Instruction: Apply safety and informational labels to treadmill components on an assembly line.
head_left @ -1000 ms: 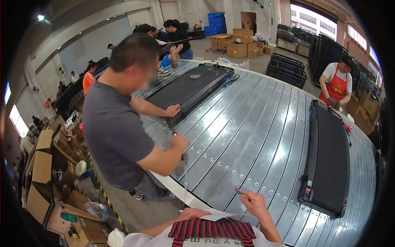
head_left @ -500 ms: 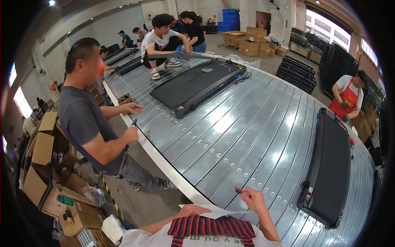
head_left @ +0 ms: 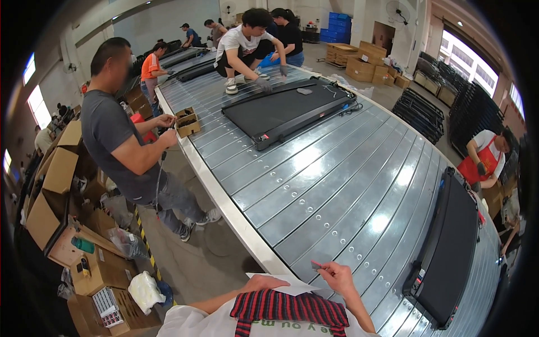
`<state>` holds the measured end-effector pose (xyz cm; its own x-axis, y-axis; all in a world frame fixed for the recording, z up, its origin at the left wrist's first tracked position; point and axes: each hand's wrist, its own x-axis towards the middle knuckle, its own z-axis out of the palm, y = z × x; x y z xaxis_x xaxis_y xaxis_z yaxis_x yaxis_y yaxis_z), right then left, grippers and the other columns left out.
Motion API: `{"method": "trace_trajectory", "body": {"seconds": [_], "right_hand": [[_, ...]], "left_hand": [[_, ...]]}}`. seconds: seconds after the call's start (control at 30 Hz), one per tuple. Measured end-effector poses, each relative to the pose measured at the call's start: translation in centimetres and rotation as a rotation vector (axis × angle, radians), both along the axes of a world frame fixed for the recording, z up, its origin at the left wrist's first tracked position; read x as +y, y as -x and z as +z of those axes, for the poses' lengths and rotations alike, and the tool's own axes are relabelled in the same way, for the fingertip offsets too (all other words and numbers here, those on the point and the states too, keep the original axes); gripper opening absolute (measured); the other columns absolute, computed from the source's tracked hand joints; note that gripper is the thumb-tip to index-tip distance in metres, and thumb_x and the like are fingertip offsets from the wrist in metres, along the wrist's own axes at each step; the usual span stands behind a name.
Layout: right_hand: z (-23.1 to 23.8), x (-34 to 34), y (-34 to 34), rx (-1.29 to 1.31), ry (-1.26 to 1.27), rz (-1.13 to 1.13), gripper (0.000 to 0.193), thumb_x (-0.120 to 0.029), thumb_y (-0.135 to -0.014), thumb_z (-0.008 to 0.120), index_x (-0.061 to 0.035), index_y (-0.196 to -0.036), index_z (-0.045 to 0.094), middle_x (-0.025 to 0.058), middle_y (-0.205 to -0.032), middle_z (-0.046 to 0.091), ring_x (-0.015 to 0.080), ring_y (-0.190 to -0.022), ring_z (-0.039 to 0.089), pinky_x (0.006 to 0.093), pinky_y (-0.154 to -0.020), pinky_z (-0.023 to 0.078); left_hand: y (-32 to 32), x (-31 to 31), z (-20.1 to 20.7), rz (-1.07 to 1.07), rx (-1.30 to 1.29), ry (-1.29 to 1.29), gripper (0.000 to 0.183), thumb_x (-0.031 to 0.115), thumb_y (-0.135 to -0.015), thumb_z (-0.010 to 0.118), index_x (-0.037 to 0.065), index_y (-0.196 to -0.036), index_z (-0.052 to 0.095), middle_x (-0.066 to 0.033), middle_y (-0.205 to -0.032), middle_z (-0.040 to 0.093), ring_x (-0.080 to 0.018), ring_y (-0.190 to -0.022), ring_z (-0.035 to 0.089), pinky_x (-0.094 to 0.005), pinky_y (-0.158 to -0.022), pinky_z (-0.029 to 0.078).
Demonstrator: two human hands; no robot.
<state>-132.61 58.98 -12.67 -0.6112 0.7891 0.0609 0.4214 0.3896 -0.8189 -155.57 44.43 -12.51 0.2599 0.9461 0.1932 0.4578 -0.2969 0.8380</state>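
Stacked frames (head_left: 420,115) and cardboard boxes (head_left: 359,71) show a factory workshop.

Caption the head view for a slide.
Left hand on a white sheet, right hand pinching a small piece over a metal table bearing black panels.

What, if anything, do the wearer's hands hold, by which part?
Right hand: a small red-edged piece, pinched at its right end. Left hand: over the white sheet, left part; grip can't be told.
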Motion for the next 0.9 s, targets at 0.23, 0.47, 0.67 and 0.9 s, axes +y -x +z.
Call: {"method": "trace_trajectory", "body": {"seconds": [0.23, 0.47, 0.67, 0.9], "right_hand": [[1.2, 0.1, 2.6, 0.03, -0.095, 0.055, 0.012, -0.011, -0.072, 0.065, -0.0048, -0.081, 0.06, 0.0077, -0.054, 0.056, 0.0154, -0.044, 0.054, 0.0242, -0.043, 0.041], [2.8, 1.4, 5.2, 0.036, -0.325, 0.016, 0.011, -0.01, -0.07, 0.064, -0.0074, -0.081, 0.06, 0.0078, -0.054, 0.056, 0.0217, -0.046, 0.055, 0.0293, -0.043, 0.042], [2.6, 2.6, 7.0, 0.071, -0.443, -0.002, 0.012, -0.011, -0.069, 0.064, -0.0079, -0.08, 0.059, 0.0094, -0.057, 0.056, 0.0257, -0.049, 0.056, 0.0329, -0.045, 0.042], [4.4, 3.6, 8.1, 0.122, -0.507, 0.036, 0.011, -0.012, -0.07, 0.064, -0.0085, -0.079, 0.059, 0.0094, -0.058, 0.057, 0.0259, -0.051, 0.056, 0.0341, -0.045, 0.043]], "left_hand": [[1.5, 0.7, -0.2, 0.018, -0.102, -0.048, 0.032, 0.019, -0.076, 0.051, 0.009, -0.105, 0.057, -0.012, -0.097, 0.061, -0.0273, -0.091, 0.058, -0.0323, -0.079, 0.045], [2.4, 2.8, 1.5, 0.071, -0.166, -0.006, 0.036, 0.0, -0.07, 0.054, 0.01, -0.104, 0.057, -0.0078, -0.096, 0.061, -0.0247, -0.087, 0.059, -0.0296, -0.074, 0.046], [1.7, 3.8, 2.1, 0.072, -0.275, 0.056, 0.03, 0.003, -0.077, 0.054, 0.011, -0.105, 0.057, -0.0087, -0.09, 0.062, -0.0227, -0.08, 0.061, -0.0283, -0.07, 0.046], [2.2, 4.0, 3.5, 0.163, -0.194, 0.107, 0.025, 0.002, -0.078, 0.054, 0.005, -0.103, 0.059, -0.0106, -0.087, 0.063, -0.019, -0.078, 0.062, -0.0269, -0.07, 0.048]]}}
